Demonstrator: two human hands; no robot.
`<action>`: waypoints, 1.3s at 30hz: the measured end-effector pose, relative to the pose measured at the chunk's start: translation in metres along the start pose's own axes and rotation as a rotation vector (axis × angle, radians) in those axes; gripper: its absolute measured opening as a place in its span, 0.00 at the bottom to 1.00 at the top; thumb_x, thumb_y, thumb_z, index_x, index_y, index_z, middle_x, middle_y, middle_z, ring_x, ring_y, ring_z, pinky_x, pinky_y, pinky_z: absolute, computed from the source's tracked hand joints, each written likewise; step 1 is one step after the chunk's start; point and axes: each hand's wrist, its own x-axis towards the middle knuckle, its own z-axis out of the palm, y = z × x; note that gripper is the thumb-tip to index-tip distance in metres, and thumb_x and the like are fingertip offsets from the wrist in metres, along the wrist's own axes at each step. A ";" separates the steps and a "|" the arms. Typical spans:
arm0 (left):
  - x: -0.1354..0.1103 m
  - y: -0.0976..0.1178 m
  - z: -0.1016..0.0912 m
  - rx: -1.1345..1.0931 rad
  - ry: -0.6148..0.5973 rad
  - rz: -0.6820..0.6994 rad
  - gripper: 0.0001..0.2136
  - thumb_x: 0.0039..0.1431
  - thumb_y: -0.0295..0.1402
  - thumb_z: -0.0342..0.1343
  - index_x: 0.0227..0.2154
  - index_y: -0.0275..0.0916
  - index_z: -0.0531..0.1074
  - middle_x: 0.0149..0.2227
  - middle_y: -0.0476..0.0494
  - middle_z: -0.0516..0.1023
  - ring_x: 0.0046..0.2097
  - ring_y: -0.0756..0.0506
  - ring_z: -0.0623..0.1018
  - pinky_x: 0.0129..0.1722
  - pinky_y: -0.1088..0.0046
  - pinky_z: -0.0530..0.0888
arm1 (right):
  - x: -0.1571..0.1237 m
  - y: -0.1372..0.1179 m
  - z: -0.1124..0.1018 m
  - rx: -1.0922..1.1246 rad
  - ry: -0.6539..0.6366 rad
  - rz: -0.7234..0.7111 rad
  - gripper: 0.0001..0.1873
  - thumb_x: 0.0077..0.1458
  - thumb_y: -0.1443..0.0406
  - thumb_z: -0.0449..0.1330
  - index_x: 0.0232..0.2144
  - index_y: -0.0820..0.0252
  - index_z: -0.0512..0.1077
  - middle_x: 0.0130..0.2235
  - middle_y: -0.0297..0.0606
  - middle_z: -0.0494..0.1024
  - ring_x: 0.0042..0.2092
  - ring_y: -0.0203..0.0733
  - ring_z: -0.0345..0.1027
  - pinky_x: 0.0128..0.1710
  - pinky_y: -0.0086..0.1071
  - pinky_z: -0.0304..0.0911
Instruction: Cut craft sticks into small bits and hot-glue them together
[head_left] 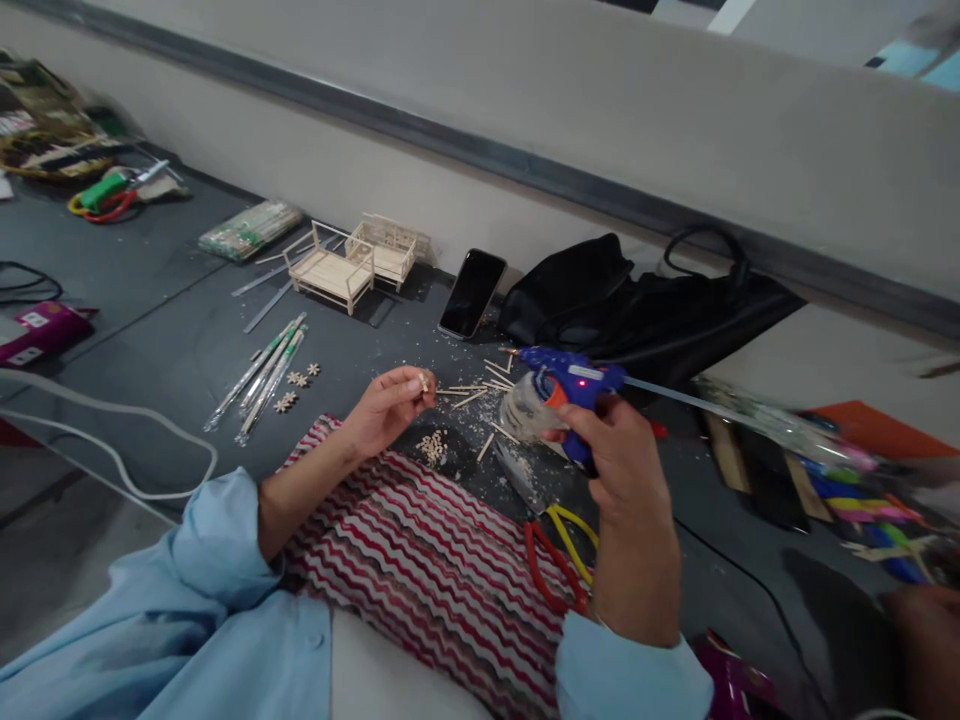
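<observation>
Holding what, the right hand (619,455)?

One glue gun (571,384). Its body is blue with an orange trigger, a small red light glows on its side, and a clear glue stick (675,398) pokes out of the back. The right grip is closed around the handle, and the nozzle points left, above the dark mat (150,330).

And the left hand (384,408)?

Its grip is pinched shut on one tiny pale wooden piece (424,380), held up between the fingertips, level with the gun's nozzle but apart from it.

What lies under the hands?

A small heap of wooden bits (433,446), too fine to count, sits at the edge of a red-and-white wavy striped cloth (435,570). Loose thin sticks (480,390) are scattered just beyond it.

Any tools near the right wrist?

Red and yellow plier handles (559,555) on the mat. I cannot tell whether they belong to one tool or two.

Further back?

Two little stick-built furniture models (334,270) stand side by side near the wall. One black phone (472,292) leans to their right, beside one black bag (637,310).

And on the left?

A bundle of long clear packets (262,385) lies slanted, with a few small wooden flower shapes (298,380) just beside it, three or four at most.
</observation>
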 end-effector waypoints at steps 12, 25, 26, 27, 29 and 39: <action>0.000 -0.001 0.000 0.028 0.013 0.031 0.07 0.49 0.34 0.67 0.29 0.36 0.78 0.30 0.48 0.74 0.32 0.53 0.72 0.40 0.73 0.69 | -0.038 -0.024 0.011 0.022 -0.462 -0.161 0.13 0.56 0.55 0.61 0.29 0.59 0.75 0.31 0.38 0.78 0.27 0.35 0.66 0.23 0.28 0.62; -0.004 -0.002 0.006 0.067 0.073 -0.009 0.10 0.44 0.35 0.70 0.29 0.37 0.80 0.28 0.48 0.77 0.31 0.51 0.74 0.39 0.73 0.68 | -0.039 -0.022 0.017 -0.256 -0.479 -0.228 0.21 0.60 0.50 0.55 0.22 0.57 0.70 0.25 0.35 0.73 0.25 0.36 0.63 0.26 0.30 0.61; -0.004 -0.002 0.006 0.066 0.079 -0.011 0.10 0.44 0.35 0.70 0.29 0.37 0.80 0.28 0.48 0.77 0.31 0.51 0.74 0.38 0.73 0.68 | -0.038 -0.022 0.017 -0.261 -0.487 -0.231 0.21 0.60 0.50 0.54 0.22 0.57 0.69 0.24 0.35 0.73 0.25 0.36 0.63 0.26 0.30 0.61; -0.004 -0.002 0.006 0.066 0.083 -0.013 0.10 0.44 0.35 0.70 0.29 0.37 0.80 0.28 0.48 0.77 0.31 0.51 0.74 0.38 0.73 0.68 | -0.038 -0.023 0.017 -0.262 -0.488 -0.233 0.22 0.60 0.50 0.54 0.22 0.57 0.69 0.24 0.35 0.72 0.25 0.36 0.63 0.26 0.30 0.60; -0.004 -0.002 0.006 0.066 0.087 -0.015 0.10 0.44 0.35 0.70 0.29 0.37 0.80 0.29 0.48 0.77 0.31 0.52 0.74 0.39 0.74 0.68 | -0.039 -0.025 0.018 -0.262 -0.485 -0.233 0.22 0.60 0.51 0.54 0.21 0.57 0.68 0.23 0.34 0.72 0.25 0.36 0.63 0.26 0.30 0.59; -0.004 -0.002 0.006 0.056 0.087 -0.026 0.09 0.43 0.34 0.71 0.28 0.37 0.80 0.30 0.48 0.78 0.31 0.52 0.74 0.38 0.74 0.69 | -0.042 -0.028 0.020 -0.242 -0.459 -0.214 0.20 0.60 0.52 0.55 0.21 0.56 0.65 0.22 0.33 0.69 0.25 0.36 0.62 0.25 0.30 0.57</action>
